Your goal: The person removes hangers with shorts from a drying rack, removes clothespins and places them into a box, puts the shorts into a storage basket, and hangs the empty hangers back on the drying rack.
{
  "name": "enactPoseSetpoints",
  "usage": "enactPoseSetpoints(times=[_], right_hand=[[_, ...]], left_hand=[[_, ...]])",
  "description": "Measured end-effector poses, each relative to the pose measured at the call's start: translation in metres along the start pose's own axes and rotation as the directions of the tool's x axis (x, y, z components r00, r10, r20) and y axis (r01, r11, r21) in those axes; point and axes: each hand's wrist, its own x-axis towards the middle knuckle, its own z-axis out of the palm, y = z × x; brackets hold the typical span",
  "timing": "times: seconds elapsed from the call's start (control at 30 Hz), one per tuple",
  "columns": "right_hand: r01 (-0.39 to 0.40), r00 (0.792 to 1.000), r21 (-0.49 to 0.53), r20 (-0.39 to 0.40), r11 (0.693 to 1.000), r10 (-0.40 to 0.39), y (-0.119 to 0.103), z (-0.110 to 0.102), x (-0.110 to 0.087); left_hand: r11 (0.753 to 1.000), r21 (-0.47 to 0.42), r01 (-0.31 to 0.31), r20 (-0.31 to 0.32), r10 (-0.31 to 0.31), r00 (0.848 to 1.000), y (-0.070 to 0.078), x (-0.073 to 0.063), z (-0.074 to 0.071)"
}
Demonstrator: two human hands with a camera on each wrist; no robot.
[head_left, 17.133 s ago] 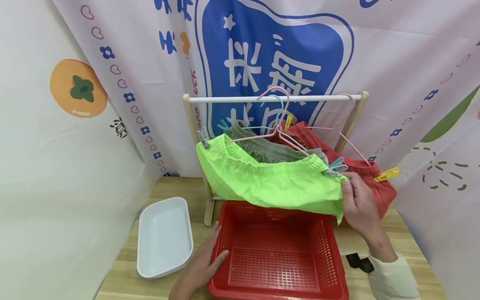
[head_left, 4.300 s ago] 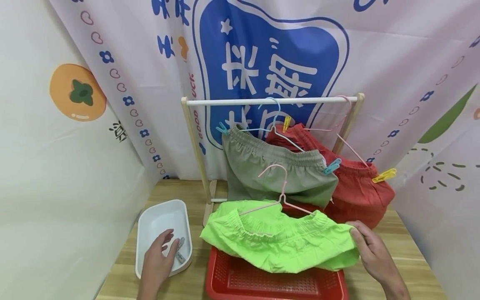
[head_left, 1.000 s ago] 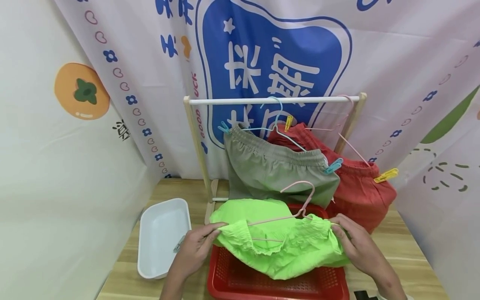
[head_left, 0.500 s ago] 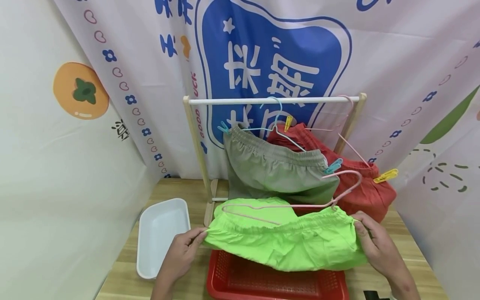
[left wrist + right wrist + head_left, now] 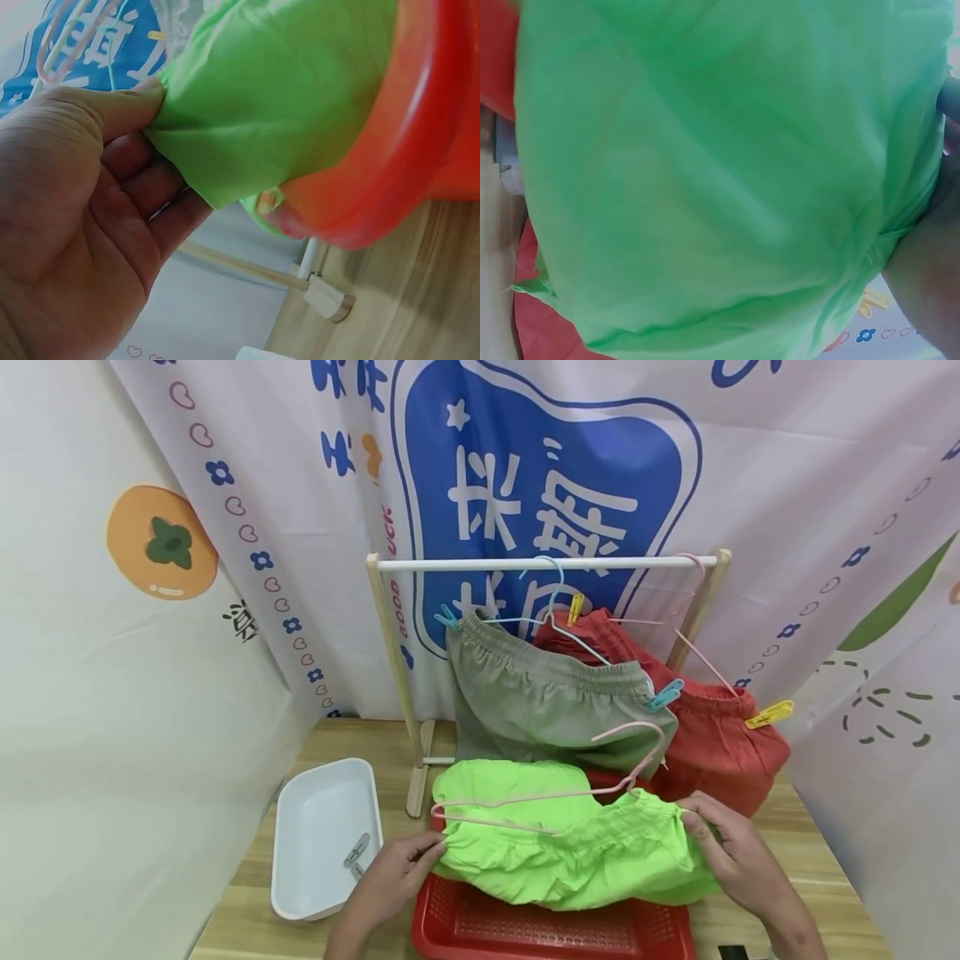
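Note:
Bright green shorts (image 5: pixel 555 868) with an elastic waistband are stretched above a red basket (image 5: pixel 547 931). My left hand (image 5: pixel 393 868) pinches the left end of the waistband between thumb and fingers, as the left wrist view also shows. At the right end, my right hand (image 5: pixel 738 852) grips the waistband; the cloth hides most of its fingers in the right wrist view. A pink hanger (image 5: pixel 637 768) leans over the shorts. Its left end lies outside the waistband, on the cloth, while its right end is hidden in the waistband's right side.
Behind stands a drying rack (image 5: pixel 465 563), holding grey shorts (image 5: pixel 555 702) with blue clothespins and red shorts (image 5: pixel 735 752) with yellow ones. A white tray (image 5: pixel 315 827) with grey clothespins (image 5: pixel 357 850) sits at left.
The green shorts came off the rack, and grey clothespins now lie in the tray. My left hand moved from tray to waistband. The hanger's left end slipped out; lately my hands drew closer together.

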Motion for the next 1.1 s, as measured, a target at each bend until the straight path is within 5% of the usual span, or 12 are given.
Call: enactPoseSetpoints(times=[0.13,0.33,0.53,0.77,0.93,1.1], right_hand=[[0.015,1.0,-0.004,0.02,1.0,-0.015,0.001,0.004,0.0],[0.029,0.999,-0.006,0.021,1.0,-0.028,0.002,0.008,-0.001],[0.024,0.999,-0.001,0.022,1.0,-0.024,0.005,0.012,-0.002],[0.034,0.999,0.013,0.025,0.999,-0.034,0.006,0.016,-0.002],[0.032,0.999,0.003,0.04,0.999,-0.032,0.005,0.018,-0.001],[0.025,0.999,-0.027,0.047,0.999,-0.023,0.004,0.018,0.002]], left_hand=[[0.998,-0.013,0.056,0.038,-0.056,0.998,0.002,0.001,0.004],[0.978,-0.173,0.115,0.022,-0.113,0.993,0.006,0.005,0.004],[0.965,-0.262,0.014,-0.094,-0.04,0.995,0.006,0.005,0.002],[0.984,-0.154,-0.092,-0.17,0.065,0.983,0.01,0.012,0.0],[0.986,-0.127,-0.112,-0.101,0.099,0.99,0.015,0.017,0.0],[0.985,-0.16,-0.069,-0.015,0.067,0.998,0.016,0.019,0.0]])
